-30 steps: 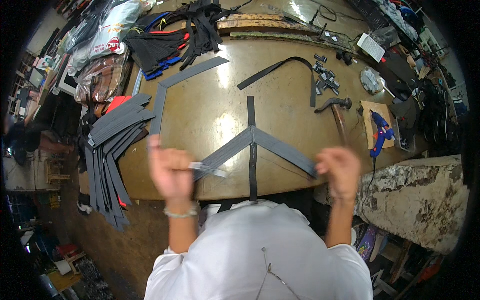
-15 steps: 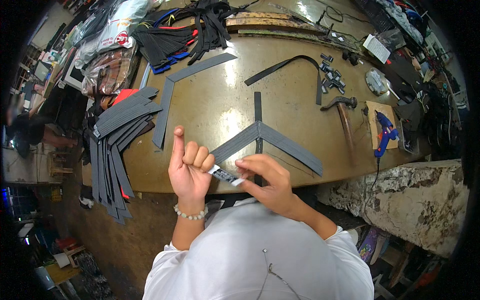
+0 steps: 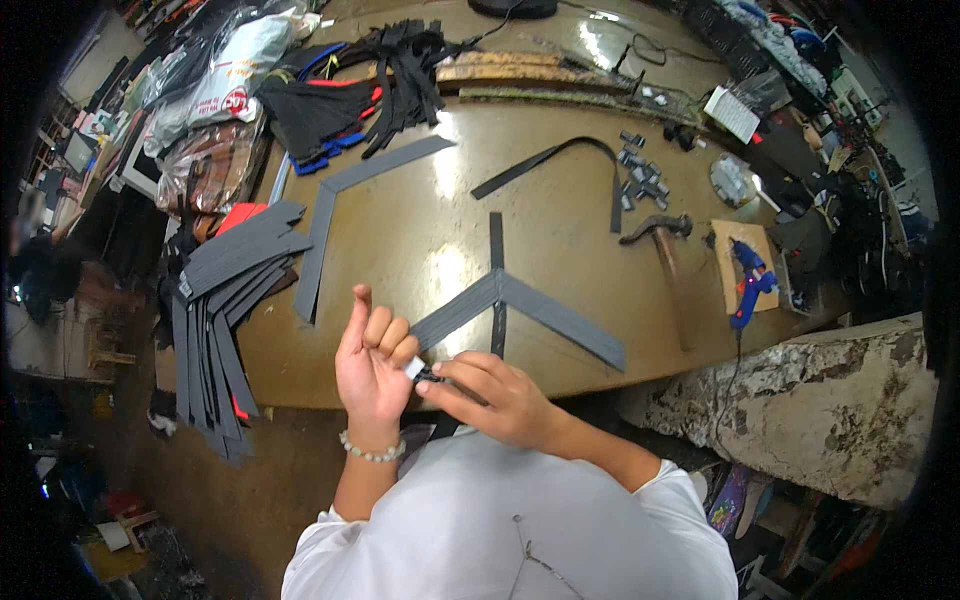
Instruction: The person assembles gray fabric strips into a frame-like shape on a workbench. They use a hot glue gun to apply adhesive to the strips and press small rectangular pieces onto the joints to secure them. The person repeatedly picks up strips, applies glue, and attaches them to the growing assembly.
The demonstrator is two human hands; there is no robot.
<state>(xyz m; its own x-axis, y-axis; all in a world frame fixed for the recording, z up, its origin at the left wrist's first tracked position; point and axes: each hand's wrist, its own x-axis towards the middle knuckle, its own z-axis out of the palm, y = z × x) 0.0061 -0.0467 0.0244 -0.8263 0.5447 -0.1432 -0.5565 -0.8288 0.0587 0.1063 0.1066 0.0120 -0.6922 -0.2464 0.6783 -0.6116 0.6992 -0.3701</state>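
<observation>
Near the table's front edge, a small black-and-white printed strip (image 3: 414, 368), perhaps a label, lies between my hands. My left hand (image 3: 372, 370) has its curled fingers on the strip's white end, and one finger stands up. My right hand (image 3: 500, 402) pinches the dark part between thumb and fingers, which hide some of it. Just beyond them a grey webbing strap (image 3: 562, 318) lies bent into a wide V. A narrow black strap (image 3: 496, 242) crosses under its peak and runs toward me.
At left are a pile of cut grey straps (image 3: 240, 250) and another bent strap (image 3: 322, 230). On the right lie a hammer (image 3: 664, 250), small buckles (image 3: 642, 180), a curved black strap (image 3: 560, 150) and a blue glue gun (image 3: 750, 285) on a board. Wooden bars (image 3: 530, 75) lie far back.
My right hand has moved left, closer to my left hand, and covers more of the strip. The strip's far white end is now hidden. The whole view has shifted slightly.
</observation>
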